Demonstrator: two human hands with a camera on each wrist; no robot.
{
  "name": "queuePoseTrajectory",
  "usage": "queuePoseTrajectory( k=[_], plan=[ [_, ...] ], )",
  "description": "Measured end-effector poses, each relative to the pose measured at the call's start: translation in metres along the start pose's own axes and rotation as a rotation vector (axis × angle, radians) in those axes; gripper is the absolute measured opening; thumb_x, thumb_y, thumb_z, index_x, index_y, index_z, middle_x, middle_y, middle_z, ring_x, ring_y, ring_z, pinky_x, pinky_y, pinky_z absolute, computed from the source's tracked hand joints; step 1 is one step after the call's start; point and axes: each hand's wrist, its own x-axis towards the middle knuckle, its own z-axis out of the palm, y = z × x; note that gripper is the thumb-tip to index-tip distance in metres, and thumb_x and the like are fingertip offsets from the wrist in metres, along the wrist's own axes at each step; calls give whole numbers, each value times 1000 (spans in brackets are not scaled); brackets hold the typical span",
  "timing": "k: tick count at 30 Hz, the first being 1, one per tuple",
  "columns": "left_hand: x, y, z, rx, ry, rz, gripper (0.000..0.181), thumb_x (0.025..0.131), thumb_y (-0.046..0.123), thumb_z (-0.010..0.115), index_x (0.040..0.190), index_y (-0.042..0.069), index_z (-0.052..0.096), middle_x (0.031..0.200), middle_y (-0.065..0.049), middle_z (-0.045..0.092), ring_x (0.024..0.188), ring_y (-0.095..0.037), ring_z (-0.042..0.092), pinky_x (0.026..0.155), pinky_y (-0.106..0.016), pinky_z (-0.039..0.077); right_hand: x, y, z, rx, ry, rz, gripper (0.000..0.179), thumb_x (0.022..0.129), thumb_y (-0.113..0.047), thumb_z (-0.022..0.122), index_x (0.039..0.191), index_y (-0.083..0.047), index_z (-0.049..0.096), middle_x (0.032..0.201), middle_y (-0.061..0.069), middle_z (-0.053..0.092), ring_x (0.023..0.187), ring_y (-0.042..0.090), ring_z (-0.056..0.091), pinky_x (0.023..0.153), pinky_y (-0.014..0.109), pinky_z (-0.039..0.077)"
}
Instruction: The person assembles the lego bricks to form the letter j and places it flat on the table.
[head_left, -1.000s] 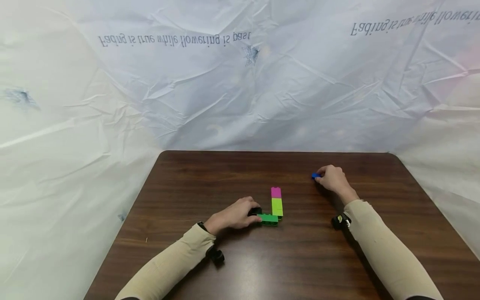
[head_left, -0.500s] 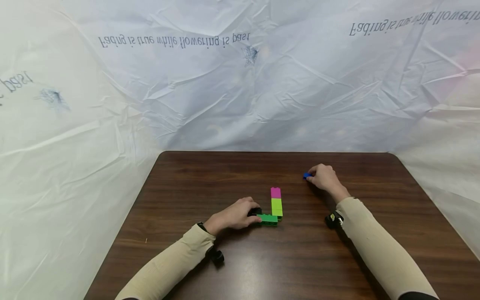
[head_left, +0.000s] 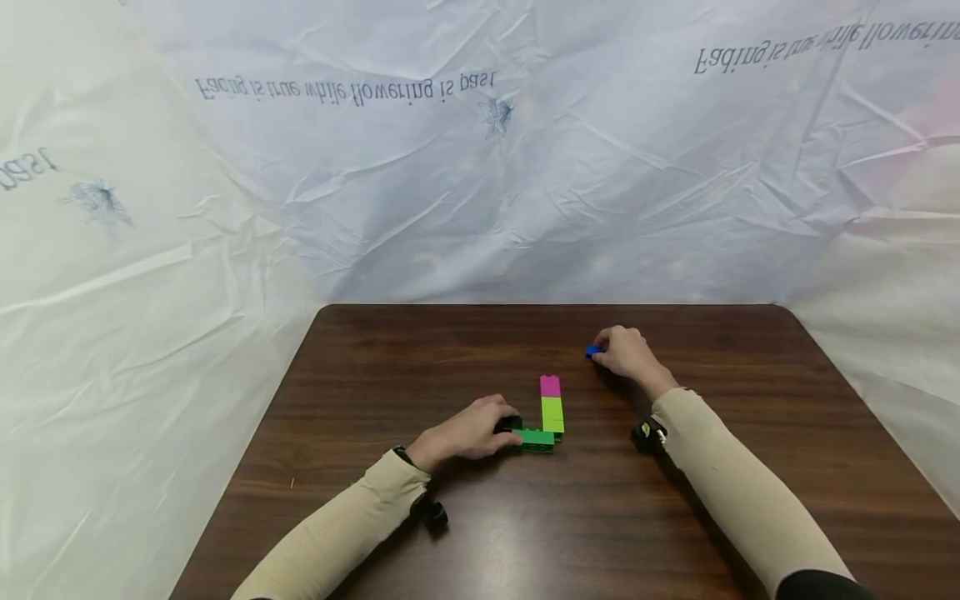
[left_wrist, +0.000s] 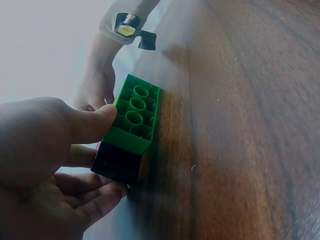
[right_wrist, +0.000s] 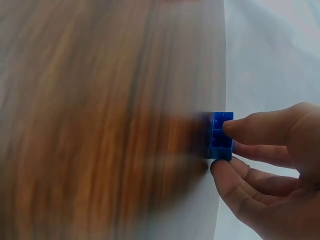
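Note:
My left hand (head_left: 471, 427) grips a joined row of toy bricks at its left end, thumb on the green brick (head_left: 534, 440) and fingers around the black brick (left_wrist: 118, 162). The green brick lies on its side, its hollow underside facing the left wrist camera. Standing off from its right end, a yellow-green brick (head_left: 552, 413) and a magenta brick (head_left: 550, 386) run away from me, so the bricks form an L. Farther back and to the right, my right hand (head_left: 628, 353) pinches a small blue brick (right_wrist: 222, 136) between thumb and fingers, low over the table.
Both hands work on a dark wood-grain table (head_left: 420, 358) with rounded far corners. Wrinkled white sheeting (head_left: 420, 192) with printed lettering hangs behind it and along both sides. A black wrist camera (head_left: 433, 513) sits on the left sleeve, another (head_left: 648, 435) on the right one.
My right hand has slid leftward along the back of the table with the blue brick, coming closer to the magenta brick. The left hand and its bricks have stayed in place.

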Motion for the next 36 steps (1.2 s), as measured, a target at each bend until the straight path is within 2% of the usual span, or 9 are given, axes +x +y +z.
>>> queuePoseTrajectory(
  k=[7,15,28,36],
  plan=[
    [0,1,0,4,8,-3,43,96,38,61,128,10,62,109,-2,58,85,-9,50,72,-21,43,4,-12,2,-5,-17,-9,25,91,-16,68,110,-1,70,101,16,69,86,27,63,75,44,52],
    [-2,4,2,-8,7,-9,42,96,37,61,128,9,62,109,-2,58,85,-9,49,71,-21,43,6,-26,8,5,-53,-63,25,90,-16,69,111,-1,71,107,17,69,90,28,63,79,45,53],
    [-4,6,4,-5,8,-14,43,96,38,61,127,10,63,106,-1,58,84,-9,50,71,-21,43,6,-48,26,30,-62,-129,24,90,-16,69,111,-4,72,107,14,70,91,24,64,79,42,54],
    [-4,9,4,-17,3,-22,43,96,38,61,128,10,62,107,-1,58,84,-9,50,72,-21,43,5,-54,28,22,-83,-147,25,91,-16,69,113,-4,72,109,14,70,92,24,65,80,42,55]
  ],
)
